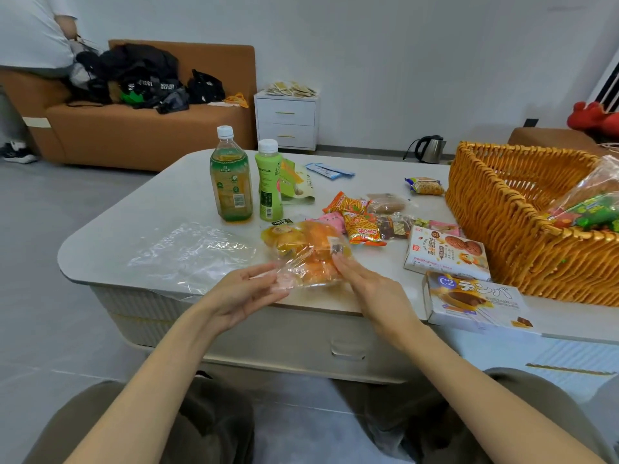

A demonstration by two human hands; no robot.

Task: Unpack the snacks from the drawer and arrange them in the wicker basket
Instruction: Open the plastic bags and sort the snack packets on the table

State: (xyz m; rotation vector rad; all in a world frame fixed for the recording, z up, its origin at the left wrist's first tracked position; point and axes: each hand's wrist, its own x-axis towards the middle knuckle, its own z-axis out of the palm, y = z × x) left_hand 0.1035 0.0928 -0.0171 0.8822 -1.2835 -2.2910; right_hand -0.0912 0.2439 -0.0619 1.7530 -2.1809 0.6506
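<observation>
A clear bag of orange bread rolls (pixel 306 252) lies at the table's front edge. My left hand (pixel 248 294) pinches the bag's near plastic end. My right hand (pixel 365 284) lies with straight fingers against the bag's right side. The wicker basket (pixel 502 209) stands at the right with some colourful snack bags (pixel 593 205) in it. Loose snack packets (pixel 360 217) and two boxes (pixel 447 251) (pixel 475 301) sit between the bag and the basket. The closed drawer front (pixel 346 351) shows below the table top.
Two bottles (pixel 231 175) (pixel 269 180) stand behind the bread bag. An empty clear plastic bag (pixel 191 252) lies at the left of the table (pixel 127 236). Beyond are a brown sofa (pixel 140 128) with dark bags, a white cabinet (pixel 286 120), a kettle (pixel 428 149) and a person at far left.
</observation>
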